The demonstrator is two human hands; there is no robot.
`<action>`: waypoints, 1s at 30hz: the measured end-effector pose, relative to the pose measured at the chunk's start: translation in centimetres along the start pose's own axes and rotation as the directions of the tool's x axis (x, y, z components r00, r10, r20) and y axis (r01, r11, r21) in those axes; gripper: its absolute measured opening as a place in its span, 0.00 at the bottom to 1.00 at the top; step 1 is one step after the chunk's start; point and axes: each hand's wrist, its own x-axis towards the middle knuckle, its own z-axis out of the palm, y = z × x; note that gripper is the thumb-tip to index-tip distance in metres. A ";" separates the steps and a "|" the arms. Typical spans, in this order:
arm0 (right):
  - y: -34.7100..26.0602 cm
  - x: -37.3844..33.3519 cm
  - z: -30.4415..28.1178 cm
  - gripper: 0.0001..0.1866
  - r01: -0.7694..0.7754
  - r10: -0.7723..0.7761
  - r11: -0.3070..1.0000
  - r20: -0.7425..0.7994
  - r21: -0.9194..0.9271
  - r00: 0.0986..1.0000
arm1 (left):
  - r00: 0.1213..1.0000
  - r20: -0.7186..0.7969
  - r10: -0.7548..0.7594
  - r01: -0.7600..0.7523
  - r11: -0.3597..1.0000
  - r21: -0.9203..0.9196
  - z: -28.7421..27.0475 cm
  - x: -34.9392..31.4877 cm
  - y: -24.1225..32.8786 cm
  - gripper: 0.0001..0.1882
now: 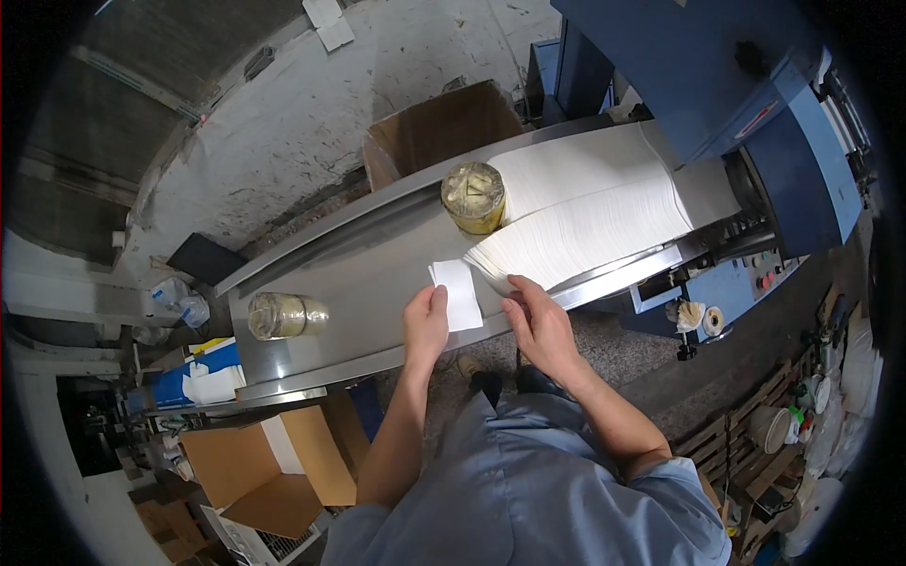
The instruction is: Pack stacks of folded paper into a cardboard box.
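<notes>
Folded white paper wad: above metal table, just off end of near paper row. L hand pinches it, thumb on top face. R hand: fingertips at row's end, thumb & index slightly apart; can't tell if gripping. Risk (judged): near row leans w/ no jar at its end; careless pull could fan or topple sheets. Loose pinch could let wad's layers slip. Materials: paper thin, matte, close-layered; table smooth, shiny, w/ raised rim. Far paper row ends by round, yellowish wrapped jar; 2nd similar jar well apart, L end. Blue machine at R.
</notes>
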 end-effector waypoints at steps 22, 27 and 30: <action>-0.4 0.1 -0.1 0.20 0.012 -0.012 1.000 0.005 -0.021 1.000 | 0.923 0.293 -0.249 0.381 0.694 -0.611 -0.5 1.7 1.0 0.21; -0.5 0.2 -0.1 0.20 0.059 -0.060 0.998 -0.016 -0.032 0.998 | 0.931 0.288 -0.226 0.360 0.702 -0.614 -0.6 1.8 0.6 0.14; -0.5 0.2 -0.2 0.20 0.027 -0.027 0.999 0.012 -0.028 1.000 | 0.941 0.273 -0.200 0.329 0.727 -0.603 -0.5 1.7 0.9 0.13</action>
